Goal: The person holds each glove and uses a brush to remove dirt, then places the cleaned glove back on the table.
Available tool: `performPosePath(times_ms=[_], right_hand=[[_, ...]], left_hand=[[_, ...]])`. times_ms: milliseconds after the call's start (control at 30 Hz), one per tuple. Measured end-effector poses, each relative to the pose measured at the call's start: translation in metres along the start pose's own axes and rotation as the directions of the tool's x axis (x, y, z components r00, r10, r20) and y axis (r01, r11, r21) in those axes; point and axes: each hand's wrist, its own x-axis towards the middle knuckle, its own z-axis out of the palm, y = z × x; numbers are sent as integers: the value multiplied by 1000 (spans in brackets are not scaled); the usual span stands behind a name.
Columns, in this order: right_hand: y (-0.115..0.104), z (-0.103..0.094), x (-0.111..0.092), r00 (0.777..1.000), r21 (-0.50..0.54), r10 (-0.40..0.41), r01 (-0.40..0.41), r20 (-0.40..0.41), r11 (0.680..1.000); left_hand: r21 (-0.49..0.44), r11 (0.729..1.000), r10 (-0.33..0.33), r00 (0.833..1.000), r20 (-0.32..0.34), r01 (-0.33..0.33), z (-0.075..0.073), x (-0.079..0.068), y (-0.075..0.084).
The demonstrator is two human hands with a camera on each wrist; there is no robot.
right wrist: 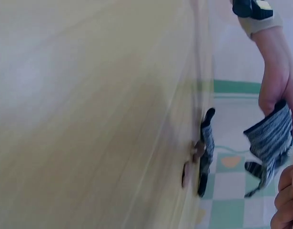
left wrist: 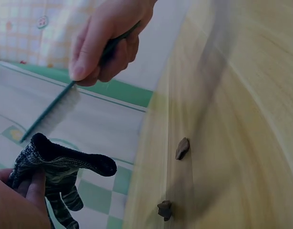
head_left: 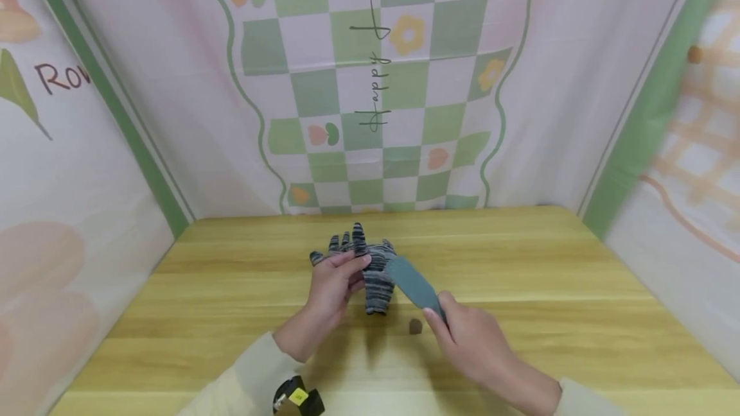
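Note:
My left hand grips a black-and-grey striped knit glove above the table, its cuff hanging down in the head view. In my right hand is a brush with a flat teal back. Its white bristles show in the left wrist view. The brush head overlaps the glove in the head view; whether the bristles touch it I cannot tell. A second striped glove lies on the table in the right wrist view. Small brown lumps lie on the wood below the hands.
The wood-grain table has printed curtains behind it and at both sides. A black device with a yellow label is on my left wrist.

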Motion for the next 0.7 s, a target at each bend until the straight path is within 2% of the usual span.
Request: performPosePath(times_ms=[100, 167, 300, 700], right_hand=[[-5, 5, 2, 998, 35, -61, 61, -16, 998], [-7, 8, 3, 997, 47, -73, 73, -2, 996], [-8, 13, 4, 997, 41, -64, 62, 34, 997], [-7, 15, 2, 995, -13, -27, 28, 100, 1000]], left_hand=[[-10, 1000, -14, 1000, 8, 14, 1, -1, -1], [-18, 1000, -20, 1000, 16, 20, 1, -1, -2], [-32, 999, -23, 999, 29, 24, 0, -1, -3], [-33, 999, -30, 1000, 10, 30, -4, -1, -3]])
